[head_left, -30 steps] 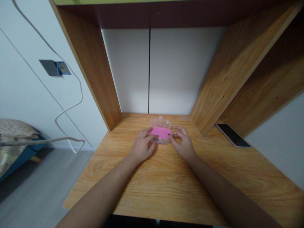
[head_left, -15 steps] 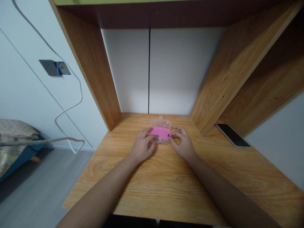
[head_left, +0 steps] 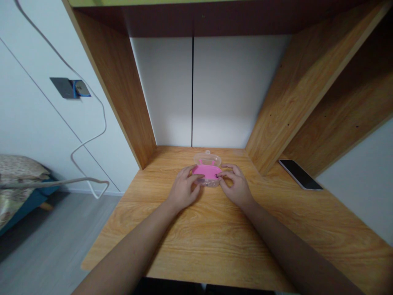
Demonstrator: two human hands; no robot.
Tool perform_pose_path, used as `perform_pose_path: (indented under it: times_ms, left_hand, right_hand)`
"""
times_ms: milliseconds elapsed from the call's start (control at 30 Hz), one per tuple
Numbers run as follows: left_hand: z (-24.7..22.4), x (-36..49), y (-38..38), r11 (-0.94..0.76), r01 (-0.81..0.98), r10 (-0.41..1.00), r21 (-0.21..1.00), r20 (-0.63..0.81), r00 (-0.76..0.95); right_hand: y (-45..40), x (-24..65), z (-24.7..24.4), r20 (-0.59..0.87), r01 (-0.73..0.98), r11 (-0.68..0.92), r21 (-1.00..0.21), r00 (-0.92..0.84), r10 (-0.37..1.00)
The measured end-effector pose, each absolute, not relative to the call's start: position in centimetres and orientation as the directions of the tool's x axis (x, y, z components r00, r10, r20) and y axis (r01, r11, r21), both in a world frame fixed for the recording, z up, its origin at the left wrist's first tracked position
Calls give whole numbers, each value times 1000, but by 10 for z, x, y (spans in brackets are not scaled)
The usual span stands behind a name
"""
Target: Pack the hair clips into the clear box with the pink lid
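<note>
The left grip (head_left: 184, 189) and right grip (head_left: 237, 185) clamp from either side on a clear plastic case (head_left: 207, 159), lying near the far end of the counter (head_left: 215, 246); they hide its near edge; a flat pink piece (head_left: 208, 172) shows, but whether inside or on top is hard to make out.

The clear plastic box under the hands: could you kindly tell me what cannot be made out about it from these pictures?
All from the head view:
The clear plastic box: its near side is hidden by the left hand and the right hand.
The pink piece: its ends are covered by the fingers, so its full shape cannot be seen.
The dark speck at the right fingertips: too small to identify.
</note>
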State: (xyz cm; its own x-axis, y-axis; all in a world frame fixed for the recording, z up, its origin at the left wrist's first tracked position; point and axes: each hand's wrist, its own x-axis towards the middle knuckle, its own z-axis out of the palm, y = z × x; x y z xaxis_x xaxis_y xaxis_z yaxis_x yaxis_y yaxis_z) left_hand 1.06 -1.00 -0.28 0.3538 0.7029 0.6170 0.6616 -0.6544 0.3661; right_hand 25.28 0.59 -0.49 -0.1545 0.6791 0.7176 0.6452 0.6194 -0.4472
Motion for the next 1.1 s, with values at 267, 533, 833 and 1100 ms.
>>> perform_pose_path:
  times_ms: [267,533,833,1100]
  left_hand:
    - [-2,11,-10,-643,670,715,370,603,354]
    - [-5,10,-9,-643,670,716,370,600,356]
    - [-4,10,-10,-645,669,714,368,603,356]
    - [-2,11,-10,-643,675,716,363,598,361]
  right_hand:
    - [6,252,-6,716,656,607,-448,-144,684]
    - [5,250,-4,689,643,574,-507,-98,718]
    - [4,250,-2,683,629,587,-510,-120,721]
    - [5,249,-3,681,622,578,-529,-96,726]
